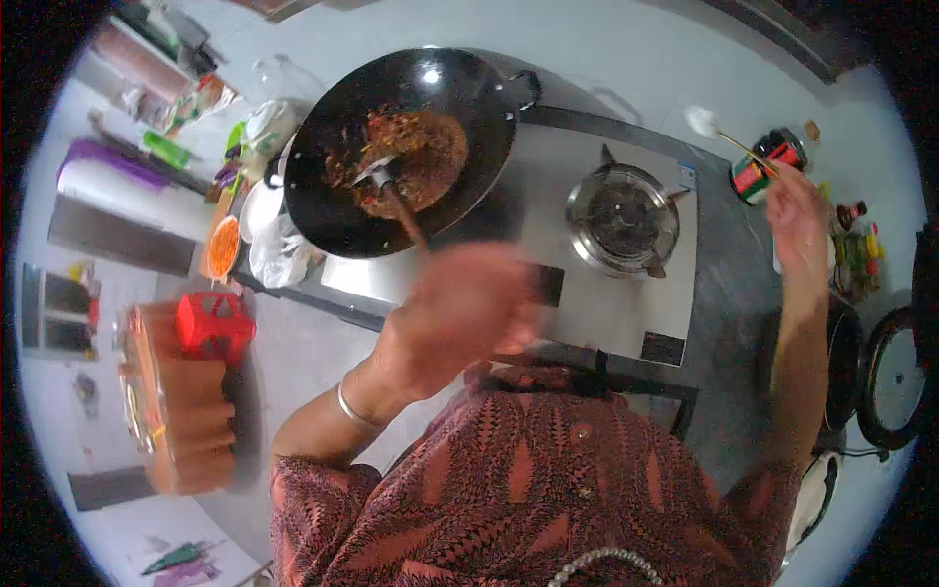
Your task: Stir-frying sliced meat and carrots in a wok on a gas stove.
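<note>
My left hand [462, 319], blurred, is closed around the wooden handle of a metal spatula [402, 202]. The spatula's blade rests in the reddish-brown chopped food [429, 150] inside a large black wok [323, 213]. Out to the right, my right hand [796, 205] grips the thin handle of a small spoon [747, 152], which bears a heap of white stuff at its tip. Just behind that hand stands a jar with a red and green label [752, 180]. The spoon is raised, apart from the wok.
A bare gas burner [622, 220] lies right of the wok. A bowl of orange shreds [224, 248], a white plate [260, 211] and a plastic bag [279, 253] sit left. Several bottles [869, 257] and a round lid or pan [896, 378] are at the far right.
</note>
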A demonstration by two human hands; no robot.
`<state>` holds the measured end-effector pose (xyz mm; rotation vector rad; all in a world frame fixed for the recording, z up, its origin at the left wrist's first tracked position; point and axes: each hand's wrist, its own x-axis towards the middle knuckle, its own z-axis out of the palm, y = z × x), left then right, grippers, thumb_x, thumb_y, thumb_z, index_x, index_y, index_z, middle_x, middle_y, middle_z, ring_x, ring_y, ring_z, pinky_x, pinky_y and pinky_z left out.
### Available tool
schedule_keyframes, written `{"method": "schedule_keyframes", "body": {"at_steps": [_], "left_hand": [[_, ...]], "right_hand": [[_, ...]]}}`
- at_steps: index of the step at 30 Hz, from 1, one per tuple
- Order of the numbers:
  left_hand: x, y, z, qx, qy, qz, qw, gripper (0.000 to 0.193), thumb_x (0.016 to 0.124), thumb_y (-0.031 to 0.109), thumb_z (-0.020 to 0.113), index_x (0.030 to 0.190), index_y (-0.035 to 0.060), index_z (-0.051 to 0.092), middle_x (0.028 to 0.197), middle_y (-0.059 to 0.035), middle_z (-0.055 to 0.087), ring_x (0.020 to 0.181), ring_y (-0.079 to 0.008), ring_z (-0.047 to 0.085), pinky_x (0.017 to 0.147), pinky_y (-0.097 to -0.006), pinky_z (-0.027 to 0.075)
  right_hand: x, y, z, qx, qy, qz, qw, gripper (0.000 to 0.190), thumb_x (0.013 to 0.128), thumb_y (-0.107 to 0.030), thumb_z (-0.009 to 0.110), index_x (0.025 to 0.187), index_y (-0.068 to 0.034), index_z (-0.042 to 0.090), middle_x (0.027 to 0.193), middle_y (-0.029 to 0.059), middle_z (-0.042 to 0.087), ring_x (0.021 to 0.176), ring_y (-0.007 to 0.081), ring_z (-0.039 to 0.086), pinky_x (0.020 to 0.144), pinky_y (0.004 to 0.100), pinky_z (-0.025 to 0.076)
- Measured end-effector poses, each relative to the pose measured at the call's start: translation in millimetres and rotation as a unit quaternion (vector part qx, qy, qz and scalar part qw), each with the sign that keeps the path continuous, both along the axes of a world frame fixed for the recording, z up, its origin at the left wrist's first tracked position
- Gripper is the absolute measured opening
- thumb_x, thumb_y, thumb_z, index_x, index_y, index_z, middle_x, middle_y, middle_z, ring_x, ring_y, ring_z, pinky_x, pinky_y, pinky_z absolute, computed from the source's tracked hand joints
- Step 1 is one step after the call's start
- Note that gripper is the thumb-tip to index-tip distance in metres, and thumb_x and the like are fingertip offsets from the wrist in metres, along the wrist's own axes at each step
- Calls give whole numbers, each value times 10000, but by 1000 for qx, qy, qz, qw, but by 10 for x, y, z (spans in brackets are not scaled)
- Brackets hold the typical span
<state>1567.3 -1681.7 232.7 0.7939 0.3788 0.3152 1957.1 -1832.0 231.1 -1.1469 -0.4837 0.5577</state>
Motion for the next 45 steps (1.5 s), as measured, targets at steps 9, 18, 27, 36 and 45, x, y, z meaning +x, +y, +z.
{"method": "schedule_keyframes", "body": {"at_steps": [9,18,27,36,45], "left_hand": [[-1085,-45,-96,-45,-7,139,989,542,794,326,553,1185,-33,443,957,-122,561,806,-257,569,731,-356,461],[-1801,-43,-309,-83,25,267,960,502,828,336,486,1162,-36,441,924,-109,562,799,-228,568,727,-326,472],[-1227,216,-913,216,95,81,968,396,868,306,477,1157,35,478,1125,-116,551,1064,-284,518,904,-396,414],[-240,193,-916,-185,34,179,966,218,855,292,525,847,74,516,748,-51,531,664,-203,512,618,-331,417],[-707,22,-982,-24,105,240,965,145,828,141,490,703,68,474,576,-30,462,472,-138,443,433,-271,362]], "right_hand": [[-1442,2063,175,-60,-118,124,983,152,761,-103,582,833,30,576,631,61,531,492,117,458,430,239,341],[-1849,2434,-17,-26,-42,148,988,126,773,-109,563,746,13,569,609,80,553,447,138,493,387,244,381],[-1965,2368,-197,-42,-83,161,983,160,772,-140,567,814,14,565,643,84,558,486,145,507,420,255,399],[-2171,2473,-381,-69,-99,161,979,179,787,-120,550,895,21,574,662,84,570,491,129,532,440,233,435],[-2244,2625,-374,-58,-176,163,969,196,854,-136,465,946,6,563,686,92,586,512,137,548,444,255,455]]}}
